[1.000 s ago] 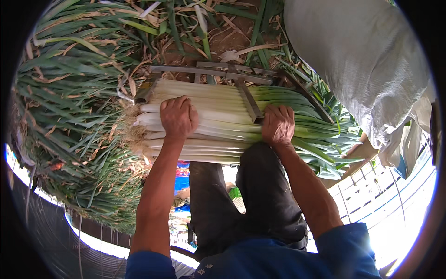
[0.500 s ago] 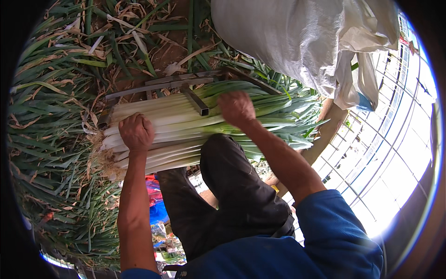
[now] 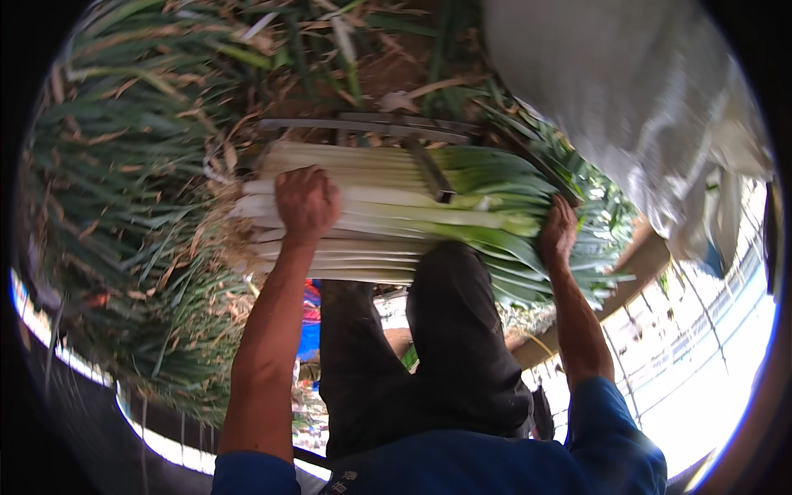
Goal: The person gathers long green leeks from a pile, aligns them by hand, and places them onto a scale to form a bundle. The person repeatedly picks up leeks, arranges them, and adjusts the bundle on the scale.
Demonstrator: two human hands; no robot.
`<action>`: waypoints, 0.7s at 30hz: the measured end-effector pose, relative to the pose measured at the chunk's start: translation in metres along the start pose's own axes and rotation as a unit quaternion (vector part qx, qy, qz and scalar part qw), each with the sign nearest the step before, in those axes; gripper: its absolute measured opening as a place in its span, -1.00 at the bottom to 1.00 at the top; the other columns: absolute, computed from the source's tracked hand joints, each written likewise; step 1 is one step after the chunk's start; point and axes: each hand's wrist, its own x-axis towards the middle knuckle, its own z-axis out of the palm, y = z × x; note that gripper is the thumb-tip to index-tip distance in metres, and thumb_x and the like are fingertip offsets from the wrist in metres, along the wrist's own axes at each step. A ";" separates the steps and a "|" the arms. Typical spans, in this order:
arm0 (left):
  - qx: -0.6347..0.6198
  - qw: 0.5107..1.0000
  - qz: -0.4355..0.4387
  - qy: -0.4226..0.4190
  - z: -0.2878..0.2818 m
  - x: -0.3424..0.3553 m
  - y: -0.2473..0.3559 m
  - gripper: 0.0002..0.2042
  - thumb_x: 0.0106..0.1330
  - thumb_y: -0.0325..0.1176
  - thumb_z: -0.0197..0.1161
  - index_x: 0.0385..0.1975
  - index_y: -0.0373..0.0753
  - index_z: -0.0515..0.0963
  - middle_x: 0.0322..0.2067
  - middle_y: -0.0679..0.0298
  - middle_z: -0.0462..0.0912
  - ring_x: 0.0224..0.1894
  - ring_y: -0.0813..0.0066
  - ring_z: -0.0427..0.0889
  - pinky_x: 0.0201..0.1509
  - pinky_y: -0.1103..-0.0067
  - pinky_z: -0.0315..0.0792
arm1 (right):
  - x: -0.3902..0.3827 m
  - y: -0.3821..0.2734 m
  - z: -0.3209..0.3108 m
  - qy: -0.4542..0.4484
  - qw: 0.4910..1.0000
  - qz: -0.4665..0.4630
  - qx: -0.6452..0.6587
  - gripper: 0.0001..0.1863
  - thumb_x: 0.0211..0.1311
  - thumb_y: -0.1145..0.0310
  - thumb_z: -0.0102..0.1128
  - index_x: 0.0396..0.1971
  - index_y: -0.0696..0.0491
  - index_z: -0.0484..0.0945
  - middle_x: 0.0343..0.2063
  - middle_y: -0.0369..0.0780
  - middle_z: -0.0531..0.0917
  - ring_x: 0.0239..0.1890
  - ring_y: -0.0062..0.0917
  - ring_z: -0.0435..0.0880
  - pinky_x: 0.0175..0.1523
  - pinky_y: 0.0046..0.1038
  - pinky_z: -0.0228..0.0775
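Note:
A wide bundle of long green onions (image 3: 363, 219) lies crosswise before me, white stalks and roots to the left, green leaves to the right. My left hand (image 3: 308, 200) is closed on the white stalks near the root end. Over at the leafy end, my right hand (image 3: 561, 231) is closed around some of the green leaves, its fingertips close to a metal bar; the undersides of its fingers are hidden. The bundle sits in a metal frame (image 3: 388, 128), with a short square-tube arm (image 3: 431, 172) reaching over the stalks. My right knee (image 3: 454, 268) is up against the near edge.
Piles of loose green onions (image 3: 132, 198) with dry leaves cover the left side. A large whitish sack (image 3: 627, 107) stands at the far right. Wire mesh (image 3: 693, 322) runs along the right, and something blue and red (image 3: 310, 322) lies below the bundle.
My right hand has moved right, from the middle of the bundle to the leaf ends. My left hand stays on the white stalks. The whole view has shifted, with some blur.

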 end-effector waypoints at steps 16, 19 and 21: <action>-0.034 0.996 -0.044 0.073 -0.010 -0.004 -0.004 -0.78 0.16 -0.28 0.32 -0.70 -0.14 0.55 -0.58 0.25 0.55 -0.39 0.26 0.60 -0.11 0.30 0.38 | 0.050 -0.073 -0.047 -0.228 0.911 -0.108 -0.327 -0.76 0.49 0.43 0.03 -0.03 0.09 0.67 -0.12 0.07 0.78 -0.04 0.09 0.78 0.06 0.08 0.60; -0.035 0.997 -0.049 0.055 -0.014 -0.008 -0.004 -0.77 0.16 -0.26 0.33 -0.70 -0.13 0.55 -0.57 0.26 0.56 -0.39 0.28 0.60 -0.10 0.32 0.39 | 0.080 -0.130 -0.034 -0.097 0.954 -0.269 -0.085 -0.69 0.61 0.39 0.08 0.17 0.07 0.71 -0.06 0.05 0.82 -0.05 0.02 0.84 0.05 -0.03 0.68; -0.038 0.995 -0.053 0.075 -0.011 -0.014 -0.005 -0.80 0.16 -0.27 0.33 -0.67 -0.12 0.58 -0.57 0.27 0.56 -0.38 0.29 0.61 -0.06 0.33 0.43 | 0.067 -0.249 -0.015 -0.125 0.960 -0.226 0.105 -0.69 0.63 0.39 0.13 0.21 0.09 0.70 0.02 0.00 0.83 0.07 -0.13 0.85 0.17 -0.20 0.69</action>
